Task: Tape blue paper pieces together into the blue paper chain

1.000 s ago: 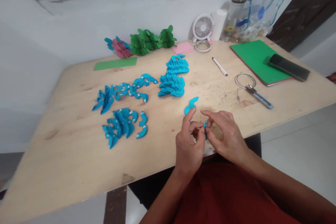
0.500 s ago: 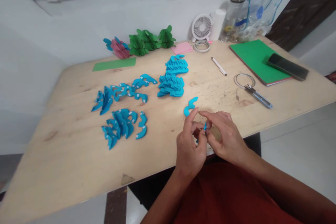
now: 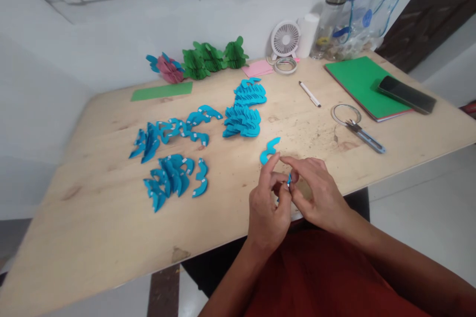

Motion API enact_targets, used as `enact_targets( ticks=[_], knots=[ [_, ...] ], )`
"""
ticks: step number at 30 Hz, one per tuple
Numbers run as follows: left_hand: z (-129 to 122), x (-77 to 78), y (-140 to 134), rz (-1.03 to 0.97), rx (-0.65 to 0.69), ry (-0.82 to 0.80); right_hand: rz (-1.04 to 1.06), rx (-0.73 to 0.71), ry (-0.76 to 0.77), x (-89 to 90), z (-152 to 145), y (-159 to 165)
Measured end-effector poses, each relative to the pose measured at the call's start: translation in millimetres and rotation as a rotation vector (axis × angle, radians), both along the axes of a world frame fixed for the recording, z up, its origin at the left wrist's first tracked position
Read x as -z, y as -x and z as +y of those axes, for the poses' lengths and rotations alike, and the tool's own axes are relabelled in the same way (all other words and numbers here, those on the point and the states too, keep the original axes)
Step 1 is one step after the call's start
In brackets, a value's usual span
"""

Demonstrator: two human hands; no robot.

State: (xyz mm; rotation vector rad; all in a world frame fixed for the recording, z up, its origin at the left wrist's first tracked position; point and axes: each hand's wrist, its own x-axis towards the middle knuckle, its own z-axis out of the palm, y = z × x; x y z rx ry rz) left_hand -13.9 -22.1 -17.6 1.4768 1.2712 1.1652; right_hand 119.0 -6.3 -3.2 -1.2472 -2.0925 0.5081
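Between both hands, near the table's front edge, is a small folded blue paper piece, mostly hidden by fingers. My left hand pinches it with thumb and fingers. From the other side my right hand pinches the same piece, its index fingertip close to the left one. Just beyond the fingertips lies a loose wavy blue paper cutout. Farther back sit two stacks of folded blue cutouts. To the left, several blue cutouts with small white squares lie in two groups.
Right of the hands lie a box cutter, a tape ring, a marker and a phone on a green pad. Along the wall stand green paper shapes, a small fan and a bottle.
Both hands keep their pinch and have barely shifted. The held blue paper has turned slightly between the fingertips, and a white spot now shows on it.
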Motion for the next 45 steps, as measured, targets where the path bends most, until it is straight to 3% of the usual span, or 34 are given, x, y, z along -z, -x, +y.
enact_targets(
  ticks=[21, 38, 45],
  knots=[
    [4.5, -0.1, -0.4, -0.087, -0.018, 0.035, 0.027, 0.043, 0.002, 2.7, 1.6, 1.8],
    [6.8, 0.9, -7.4, -0.356, -0.096, 0.266, -0.018, 0.058, -0.04, 5.2, -2.7, 3.6],
    [6.6, -1.2, -7.2, -0.363, -0.104, 0.272, 0.002, 0.06, -0.031, 4.7, -3.9, 4.4]
  ],
)
